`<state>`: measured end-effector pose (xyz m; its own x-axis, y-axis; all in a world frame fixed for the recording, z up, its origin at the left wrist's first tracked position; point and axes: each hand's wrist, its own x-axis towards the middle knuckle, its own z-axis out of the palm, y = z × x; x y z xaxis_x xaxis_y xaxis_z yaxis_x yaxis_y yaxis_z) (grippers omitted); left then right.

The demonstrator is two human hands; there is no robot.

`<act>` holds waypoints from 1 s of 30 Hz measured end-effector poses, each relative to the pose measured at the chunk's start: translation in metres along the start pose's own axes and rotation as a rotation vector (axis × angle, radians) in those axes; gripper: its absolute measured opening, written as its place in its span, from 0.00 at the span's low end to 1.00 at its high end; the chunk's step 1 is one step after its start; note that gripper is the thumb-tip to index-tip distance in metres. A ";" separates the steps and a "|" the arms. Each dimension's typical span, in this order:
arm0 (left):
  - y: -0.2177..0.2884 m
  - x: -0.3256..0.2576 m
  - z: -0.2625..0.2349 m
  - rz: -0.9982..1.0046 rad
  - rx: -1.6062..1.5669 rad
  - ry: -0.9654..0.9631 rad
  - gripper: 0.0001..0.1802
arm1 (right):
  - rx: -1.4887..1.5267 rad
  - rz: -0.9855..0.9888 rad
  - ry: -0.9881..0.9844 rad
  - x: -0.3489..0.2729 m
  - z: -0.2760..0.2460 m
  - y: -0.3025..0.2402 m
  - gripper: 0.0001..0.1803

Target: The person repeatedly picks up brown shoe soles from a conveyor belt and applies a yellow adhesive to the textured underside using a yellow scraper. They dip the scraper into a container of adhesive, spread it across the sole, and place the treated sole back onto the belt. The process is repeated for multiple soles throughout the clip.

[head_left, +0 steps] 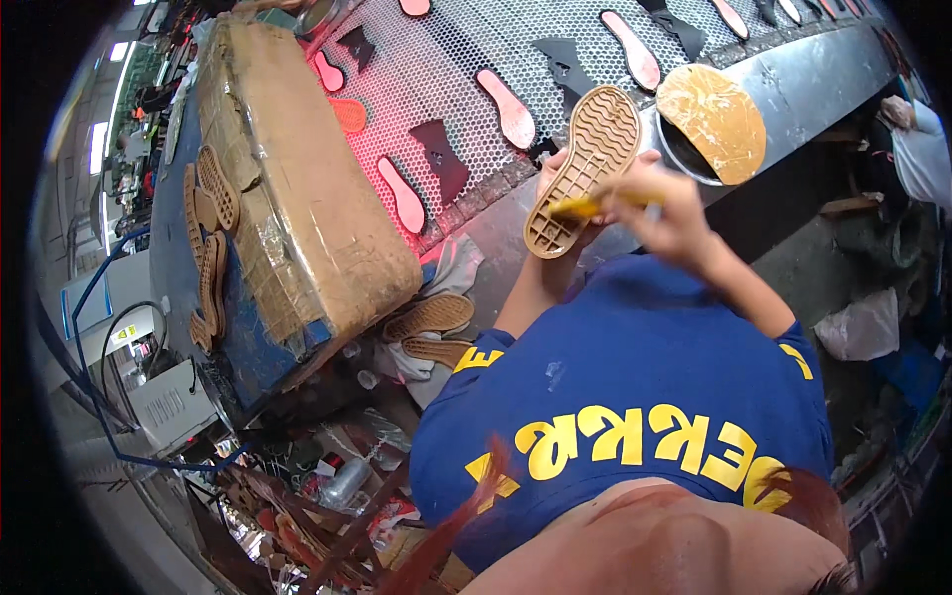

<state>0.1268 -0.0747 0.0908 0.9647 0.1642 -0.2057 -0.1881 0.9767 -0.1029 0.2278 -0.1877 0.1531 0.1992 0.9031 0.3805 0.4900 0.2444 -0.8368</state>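
Observation:
A tan shoe sole (591, 164) is held up in front of my chest, its wavy, gridded tread facing up. My left hand (551, 177) grips it from below, mostly hidden behind it. My right hand (659, 213) is closed around a flat yellow brush-like tool (577, 208), slightly blurred, whose end lies over the heel part of the sole. Whether that end touches the sole I cannot tell. Just right of the sole is a round container (684, 159), partly covered by a stained tan board (716, 119).
Ahead, a metal-mesh conveyor (451, 79) carries pink insoles (504, 107) and black cut pieces (439, 159) under red light. A big cardboard box (317, 159) stands left. More tan soles lie on a blue surface (238, 297) and beside my left arm (436, 317). A white bag (861, 325) is at right.

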 end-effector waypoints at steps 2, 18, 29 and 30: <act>0.011 0.004 -0.054 -0.079 -0.033 -0.358 0.35 | 0.163 0.303 0.241 0.007 -0.003 0.033 0.08; 0.012 0.007 -0.056 -0.012 0.007 -0.294 0.33 | 0.336 0.444 0.160 0.008 -0.003 0.041 0.08; 0.015 0.011 -0.070 -0.035 -0.018 -0.301 0.35 | 0.425 0.593 0.020 0.008 0.003 0.020 0.08; 0.013 0.014 -0.070 -0.066 -0.016 -0.288 0.34 | 0.481 0.531 0.063 0.001 0.002 0.052 0.09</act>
<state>0.1250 -0.0690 0.0184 0.9871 0.1348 0.0868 -0.1237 0.9847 -0.1226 0.2517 -0.1737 0.1090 0.3625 0.9247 -0.1160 -0.1123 -0.0802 -0.9904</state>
